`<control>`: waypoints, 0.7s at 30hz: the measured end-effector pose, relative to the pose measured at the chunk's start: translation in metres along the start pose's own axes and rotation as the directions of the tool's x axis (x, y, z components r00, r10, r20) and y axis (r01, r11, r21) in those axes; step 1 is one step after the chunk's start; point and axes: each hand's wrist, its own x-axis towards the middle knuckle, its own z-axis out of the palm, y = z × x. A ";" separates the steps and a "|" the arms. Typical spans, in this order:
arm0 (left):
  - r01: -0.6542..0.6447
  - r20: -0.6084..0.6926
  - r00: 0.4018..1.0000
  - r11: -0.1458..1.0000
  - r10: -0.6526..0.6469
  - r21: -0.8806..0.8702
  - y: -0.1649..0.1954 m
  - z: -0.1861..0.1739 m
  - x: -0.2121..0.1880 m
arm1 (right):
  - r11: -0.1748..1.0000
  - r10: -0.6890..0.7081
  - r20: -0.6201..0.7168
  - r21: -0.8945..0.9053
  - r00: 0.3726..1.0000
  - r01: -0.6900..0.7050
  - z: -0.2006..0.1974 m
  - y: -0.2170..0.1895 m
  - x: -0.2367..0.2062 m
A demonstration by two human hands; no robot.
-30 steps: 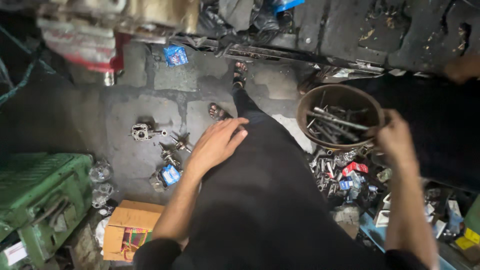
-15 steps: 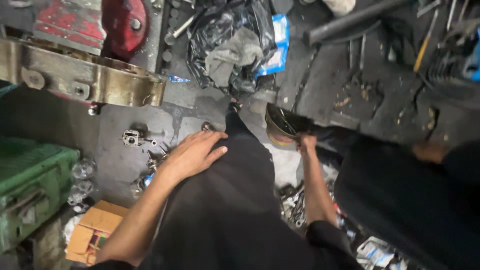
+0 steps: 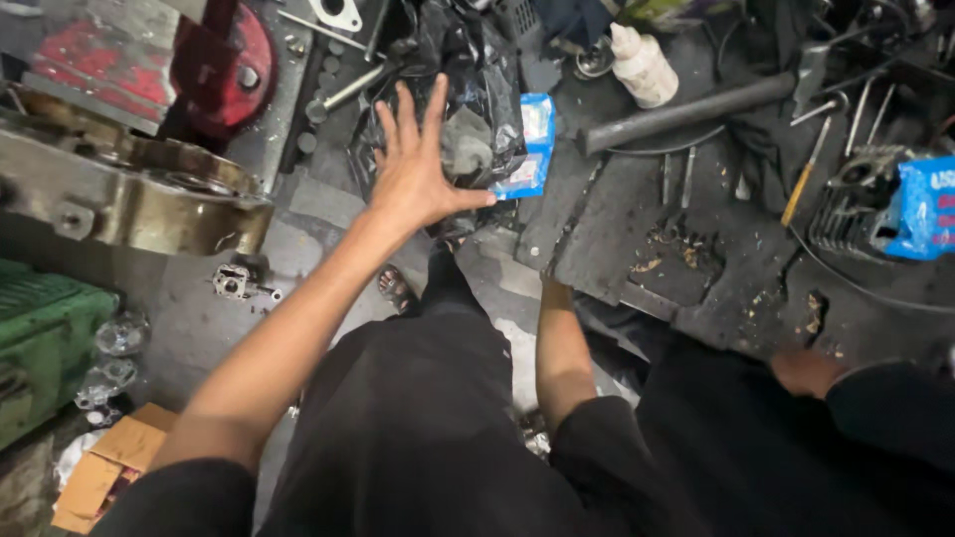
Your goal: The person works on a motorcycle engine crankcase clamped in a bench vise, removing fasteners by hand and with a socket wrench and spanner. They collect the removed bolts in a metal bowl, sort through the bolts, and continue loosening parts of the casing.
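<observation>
A: While the left hand (image 3: pixel 416 171) reaches out, fingers spread and empty, where's the black plastic bag (image 3: pixel 476 99)?

B: At one o'clock, just beyond it. I'd grip a loose fold. Right hand is hidden; grip unknowable.

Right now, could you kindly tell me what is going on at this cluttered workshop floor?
A person in black trousers reaches forward with the left hand, fingers spread and empty, over a crumpled black plastic bag beside a small blue and white packet. The right forearm points down beside the knee, with its hand hidden. A white plastic bottle and a dark metal bar lie beyond, and a green metal box stands at the left.
</observation>
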 end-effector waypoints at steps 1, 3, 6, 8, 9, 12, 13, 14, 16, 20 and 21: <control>-0.013 -0.046 0.999 0.996 0.017 0.083 0.004 0.008 0.003 | 1.000 0.017 0.018 -0.025 1.000 -0.017 -0.004 0.005 -0.004; -0.042 -0.131 0.988 0.967 0.077 0.253 0.008 0.025 0.011 | 0.997 0.051 0.055 -0.064 0.997 -0.047 -0.012 0.019 -0.015; -0.121 -0.274 0.938 0.943 0.211 0.310 -0.005 0.042 0.017 | 0.995 0.089 0.174 -0.061 0.981 -0.079 -0.021 0.046 -0.035; -0.214 -0.366 0.878 0.937 0.309 0.277 -0.020 0.042 0.022 | 0.994 0.088 0.293 0.030 0.952 -0.102 -0.025 0.066 -0.048; -0.264 -0.408 0.841 0.927 0.356 0.266 -0.027 0.039 0.023 | 0.994 0.065 0.305 0.061 0.950 -0.088 -0.027 0.076 -0.055; -0.390 -0.449 0.794 0.910 0.409 0.139 -0.041 0.024 0.018 | 0.991 -0.038 0.348 0.136 0.937 -0.011 -0.032 0.098 -0.079; -0.421 -0.496 0.772 0.904 0.398 0.070 -0.043 0.017 0.014 | 0.988 -0.099 0.366 0.149 0.925 0.046 -0.035 0.105 -0.085; -0.451 -0.541 0.750 0.892 0.381 0.002 -0.044 0.011 0.008 | 0.982 -0.158 0.385 0.161 0.909 0.102 -0.038 0.108 -0.092; -0.498 -0.607 0.720 0.859 0.337 -0.114 -0.045 -0.001 -0.008 | 0.955 -0.296 0.451 0.126 0.842 0.268 -0.044 0.101 -0.106; -0.593 -0.671 0.661 0.782 0.335 -0.193 -0.042 -0.009 -0.049 | 0.815 -0.580 0.490 0.331 0.651 0.476 -0.056 0.045 -0.138; -0.623 -0.683 0.637 0.760 0.357 -0.184 -0.042 -0.009 -0.058 | 0.770 -0.637 0.353 0.331 0.685 0.546 -0.052 0.023 -0.146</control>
